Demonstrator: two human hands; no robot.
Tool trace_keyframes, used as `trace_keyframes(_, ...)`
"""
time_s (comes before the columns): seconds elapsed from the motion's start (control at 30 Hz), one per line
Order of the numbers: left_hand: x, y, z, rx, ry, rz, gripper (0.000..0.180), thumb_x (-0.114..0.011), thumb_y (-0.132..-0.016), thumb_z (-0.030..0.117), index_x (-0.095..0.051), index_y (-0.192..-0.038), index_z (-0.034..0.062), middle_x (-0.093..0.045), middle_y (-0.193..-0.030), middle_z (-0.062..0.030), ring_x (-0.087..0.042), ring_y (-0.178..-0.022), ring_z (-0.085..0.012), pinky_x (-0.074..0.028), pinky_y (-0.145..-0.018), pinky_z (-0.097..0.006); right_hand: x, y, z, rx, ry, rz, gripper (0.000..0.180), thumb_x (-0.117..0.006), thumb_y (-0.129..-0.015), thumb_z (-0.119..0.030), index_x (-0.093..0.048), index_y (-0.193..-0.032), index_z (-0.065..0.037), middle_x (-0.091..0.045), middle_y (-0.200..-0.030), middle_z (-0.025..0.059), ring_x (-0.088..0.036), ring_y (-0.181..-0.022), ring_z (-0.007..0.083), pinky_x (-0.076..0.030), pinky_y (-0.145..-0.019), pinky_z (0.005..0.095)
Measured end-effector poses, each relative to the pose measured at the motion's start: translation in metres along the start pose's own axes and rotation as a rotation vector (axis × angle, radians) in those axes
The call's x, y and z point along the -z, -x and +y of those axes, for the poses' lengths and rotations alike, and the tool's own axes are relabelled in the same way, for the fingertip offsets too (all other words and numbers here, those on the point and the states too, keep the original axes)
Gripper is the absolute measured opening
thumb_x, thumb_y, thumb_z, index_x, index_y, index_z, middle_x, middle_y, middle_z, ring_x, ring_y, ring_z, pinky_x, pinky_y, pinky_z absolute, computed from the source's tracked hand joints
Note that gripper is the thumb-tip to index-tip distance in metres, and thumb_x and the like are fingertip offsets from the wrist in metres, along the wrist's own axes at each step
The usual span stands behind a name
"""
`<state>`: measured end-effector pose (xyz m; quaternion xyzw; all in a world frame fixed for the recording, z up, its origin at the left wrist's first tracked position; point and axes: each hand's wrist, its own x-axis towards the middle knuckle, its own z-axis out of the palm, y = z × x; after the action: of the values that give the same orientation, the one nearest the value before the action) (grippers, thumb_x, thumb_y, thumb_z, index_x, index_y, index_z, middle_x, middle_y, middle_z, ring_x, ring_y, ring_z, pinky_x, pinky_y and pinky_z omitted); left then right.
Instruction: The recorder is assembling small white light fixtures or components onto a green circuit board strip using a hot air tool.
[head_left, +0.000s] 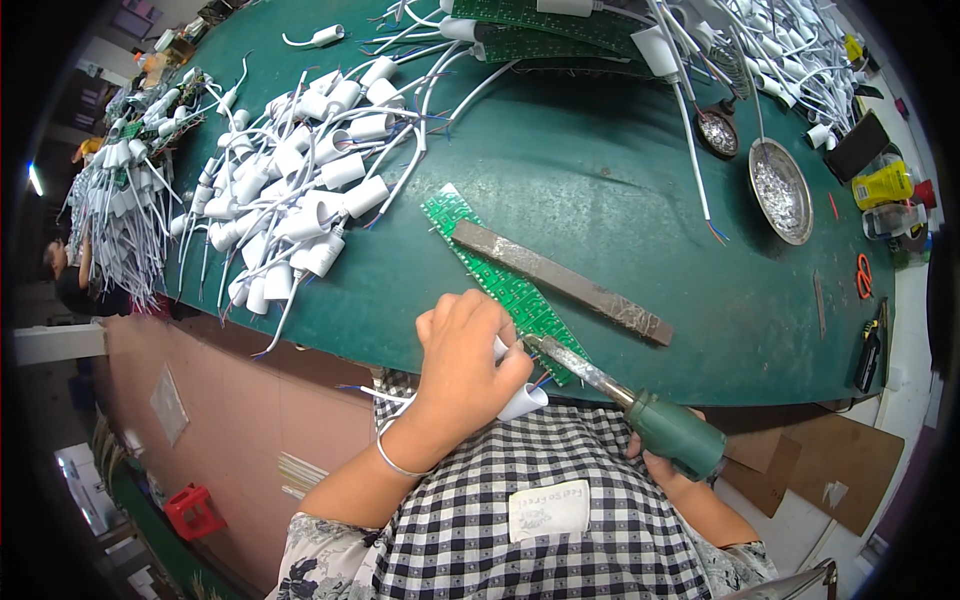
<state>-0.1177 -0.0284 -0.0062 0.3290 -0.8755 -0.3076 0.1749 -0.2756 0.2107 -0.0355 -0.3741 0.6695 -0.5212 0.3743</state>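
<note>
Both hands closed: left hand [465,350] apparently gripping white socket [522,400], right hand [660,462] soldering iron [640,405].

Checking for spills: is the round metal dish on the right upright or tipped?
Upright: the metal dish sits flat on the green table, open side up.

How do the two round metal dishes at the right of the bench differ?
The larger dish is pale and silvery, filled with shiny solder-like metal, and lies nearer the person. The smaller dish is darker-rimmed, holds a smaller shiny patch, and sits farther back beside the white wires. Both are shallow, round and rest on the green table.
</note>
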Motion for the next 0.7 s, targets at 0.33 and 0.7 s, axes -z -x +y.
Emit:
trace_keyframes(0.33,-0.002,-0.001,0.001,0.01,0.009,-0.005,0.016,-0.064,-0.069,0.014,-0.051,-0.078,0.0099,-0.049,-0.083,-0.0062,-0.046,-0.084,-0.0265,-0.03,-0.078,-0.039,0.004,0.003,0.0,0.102,-0.101,0.211,0.048,-0.058,-0.091,-0.035,-0.052,-0.119,0.003,-0.065,-0.09,0.0099,-0.061,-0.066,0.0164,-0.05,-0.065,0.0307)
trace_keyframes(0.7,-0.001,0.005,-0.001,-0.014,-0.004,0.059,0.015,-0.062,-0.068,0.013,-0.051,-0.078,0.011,-0.05,-0.086,-0.0062,-0.046,-0.087,-0.0268,-0.031,-0.079,-0.041,0.08,-0.045,-0.051,0.36,-0.097,1.08,0.038,-0.039,-0.099,-0.028,-0.055,-0.12,0.0,-0.053,-0.076,0.0041,-0.05,-0.071,0.0114,-0.047,-0.069,0.0277)
